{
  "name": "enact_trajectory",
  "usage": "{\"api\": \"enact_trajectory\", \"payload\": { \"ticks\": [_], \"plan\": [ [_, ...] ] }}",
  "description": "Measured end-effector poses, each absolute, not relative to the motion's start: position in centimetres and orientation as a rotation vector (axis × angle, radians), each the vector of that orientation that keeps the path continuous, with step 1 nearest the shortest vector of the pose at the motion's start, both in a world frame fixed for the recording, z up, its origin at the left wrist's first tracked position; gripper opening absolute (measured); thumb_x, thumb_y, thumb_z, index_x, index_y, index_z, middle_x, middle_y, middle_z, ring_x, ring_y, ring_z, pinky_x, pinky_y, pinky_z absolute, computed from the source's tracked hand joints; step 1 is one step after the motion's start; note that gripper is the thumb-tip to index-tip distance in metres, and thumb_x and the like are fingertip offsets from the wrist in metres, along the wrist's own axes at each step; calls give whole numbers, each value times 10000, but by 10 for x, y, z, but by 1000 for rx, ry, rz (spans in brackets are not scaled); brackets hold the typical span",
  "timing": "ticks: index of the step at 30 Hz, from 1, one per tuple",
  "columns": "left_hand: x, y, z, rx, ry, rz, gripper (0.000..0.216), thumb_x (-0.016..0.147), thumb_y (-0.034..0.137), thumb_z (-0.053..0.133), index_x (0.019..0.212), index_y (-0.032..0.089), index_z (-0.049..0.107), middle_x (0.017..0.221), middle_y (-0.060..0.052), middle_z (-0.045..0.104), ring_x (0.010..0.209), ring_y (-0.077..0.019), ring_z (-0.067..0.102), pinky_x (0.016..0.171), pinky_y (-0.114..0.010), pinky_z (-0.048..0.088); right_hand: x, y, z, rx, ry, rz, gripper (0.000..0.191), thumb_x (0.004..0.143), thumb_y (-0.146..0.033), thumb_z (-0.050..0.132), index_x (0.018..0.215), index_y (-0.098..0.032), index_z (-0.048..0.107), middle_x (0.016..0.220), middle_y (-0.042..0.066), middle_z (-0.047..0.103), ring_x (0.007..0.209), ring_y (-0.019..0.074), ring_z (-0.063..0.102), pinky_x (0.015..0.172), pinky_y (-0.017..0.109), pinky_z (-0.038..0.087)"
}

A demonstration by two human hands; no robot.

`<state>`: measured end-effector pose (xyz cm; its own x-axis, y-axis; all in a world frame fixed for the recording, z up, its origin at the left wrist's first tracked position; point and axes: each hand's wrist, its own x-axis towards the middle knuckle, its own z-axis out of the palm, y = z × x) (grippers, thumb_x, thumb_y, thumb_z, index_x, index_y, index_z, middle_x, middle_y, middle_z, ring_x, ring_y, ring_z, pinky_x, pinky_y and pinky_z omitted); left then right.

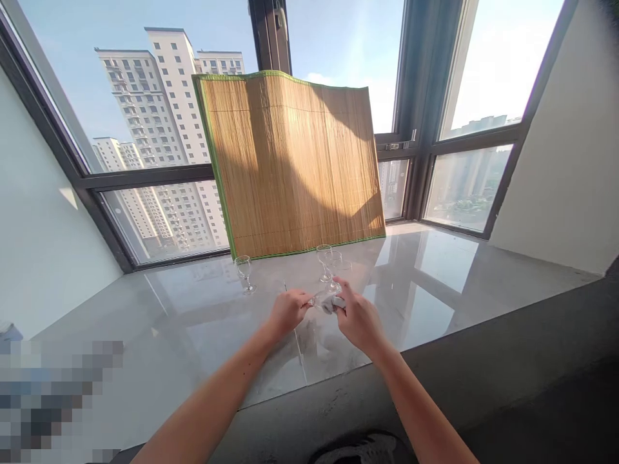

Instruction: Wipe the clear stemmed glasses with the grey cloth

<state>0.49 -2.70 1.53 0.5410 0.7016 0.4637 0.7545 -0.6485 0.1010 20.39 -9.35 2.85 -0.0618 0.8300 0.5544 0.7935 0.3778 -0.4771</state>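
Observation:
Both my arms reach out over a glossy pale stone sill [193,322]. My left hand [287,310] is closed in a pinch on the stem end of a small clear glass [316,300] lying sideways between my hands. My right hand [358,317] is closed on a white cloth [333,303] pressed against that glass. Two more clear stemmed glasses [329,261] stand upright just behind my hands. A third stemmed glass [244,272] stands alone to the left.
A bamboo mat [290,161] with green edging leans upright against the window behind the glasses. Dark window frames and white walls enclose the sill. A dark ledge [483,367] runs along the near right. A shoe tip [360,448] shows at the bottom.

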Motion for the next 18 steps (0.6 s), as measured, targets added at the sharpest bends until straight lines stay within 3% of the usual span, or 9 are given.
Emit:
{"api": "enact_trajectory", "payload": {
  "ticks": [7, 11, 15, 18],
  "plan": [
    [4, -27, 15, -2967, -1244, -851, 219, 864, 232, 520, 845, 220, 737, 835, -27, 679, 721, -144, 575, 683, -239, 392, 214, -95, 38, -1097, -1815, 550, 630, 773, -123, 490, 1378, -231, 352, 824, -14, 689, 733, 145, 586, 705, 248, 425],
    [6, -31, 17, -3053, -1316, -997, 210, 855, 278, 538, 845, 205, 734, 816, -15, 666, 727, -138, 555, 699, -238, 411, 213, -94, 41, -952, -1623, 714, 580, 794, -197, 530, 1350, -199, 365, 816, 3, 681, 696, 141, 577, 667, 255, 451],
    [7, -22, 9, -3044, -1557, -1142, 207, 820, 335, 572, 835, 174, 702, 720, 7, 631, 659, -120, 524, 628, -225, 418, 211, -92, 41, -921, -1465, 646, 558, 832, -252, 531, 1355, -195, 346, 815, 10, 676, 638, 131, 554, 605, 241, 433],
    [3, -8, 0, -3059, -1744, -1326, 260, 798, 388, 593, 838, 145, 676, 728, -13, 639, 601, -115, 543, 581, -233, 445, 214, -90, 38, -1031, -1456, 435, 510, 843, -229, 519, 1332, -214, 378, 853, 10, 678, 705, 140, 585, 661, 245, 432]
  ]
}}
